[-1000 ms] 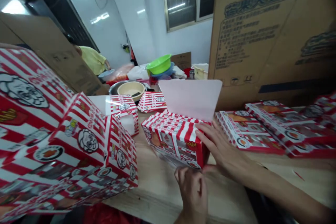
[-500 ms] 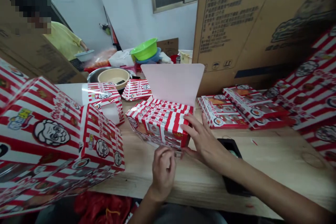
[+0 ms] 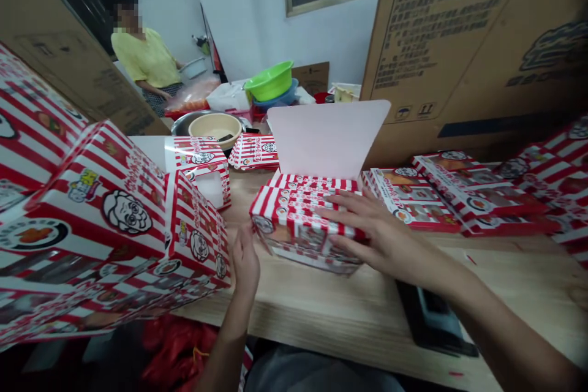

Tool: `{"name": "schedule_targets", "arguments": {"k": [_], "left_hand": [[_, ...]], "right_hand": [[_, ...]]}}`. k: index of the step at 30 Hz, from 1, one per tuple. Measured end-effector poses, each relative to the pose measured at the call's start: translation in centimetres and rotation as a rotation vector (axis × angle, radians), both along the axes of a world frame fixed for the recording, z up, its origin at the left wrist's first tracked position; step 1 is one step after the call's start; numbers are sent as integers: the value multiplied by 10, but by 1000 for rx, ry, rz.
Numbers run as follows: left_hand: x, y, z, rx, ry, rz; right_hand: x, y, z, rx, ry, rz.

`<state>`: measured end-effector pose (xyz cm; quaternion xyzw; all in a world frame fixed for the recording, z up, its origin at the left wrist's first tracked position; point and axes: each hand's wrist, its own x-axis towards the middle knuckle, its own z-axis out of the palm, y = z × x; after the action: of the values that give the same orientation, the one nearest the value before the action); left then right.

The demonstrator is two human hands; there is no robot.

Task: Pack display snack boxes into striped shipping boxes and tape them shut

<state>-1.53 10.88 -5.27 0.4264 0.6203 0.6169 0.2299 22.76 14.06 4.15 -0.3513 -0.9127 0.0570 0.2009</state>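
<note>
On the wooden table (image 3: pixel 294 312), a red-and-white striped carton (image 3: pixel 303 226) sat with its pale pink flap (image 3: pixel 328 138) raised — the right hand (image 3: pixel 390 239) lay open against it, unclenched; the left hand (image 3: pixel 243 263) stayed open just beside.

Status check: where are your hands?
Right hand on striped carton, fingers across its top. Left hand upright at its left end. Pink flap open behind. Large striped box close by left.

Lime-green basin (image 3: pixel 269 81) atop a blue basin (image 3: pixel 288 97), near a cardboard carton (image 3: pixel 452 30)
</note>
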Motion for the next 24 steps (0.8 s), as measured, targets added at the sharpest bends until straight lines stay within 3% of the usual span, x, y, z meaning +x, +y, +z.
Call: {"name": "schedule_targets", "arguments": {"k": [3,6,10,12,17,21,24], "left_hand": [[5,-15,21,83,101,-69],[8,-12,55,133,313,-277],[4,-1,83,-106,685,-676],[0,-2,84,-219,797,-730],[-9,-7,76,-352,1054,-682],[-10,-1,76,-248,1223,-629],[-5,2,77,-101,1295,-685]], "right_hand": [[-12,-3,10,33,-153,-155],[-30,-7,14,11,-246,-299],[-42,-11,10,-69,-361,-304],[-45,-12,6,-89,-376,-243],[-44,-12,5,-110,-295,-184],[-11,-4,8,-206,-225,-35],[18,1,0,-187,-197,-29]]}}
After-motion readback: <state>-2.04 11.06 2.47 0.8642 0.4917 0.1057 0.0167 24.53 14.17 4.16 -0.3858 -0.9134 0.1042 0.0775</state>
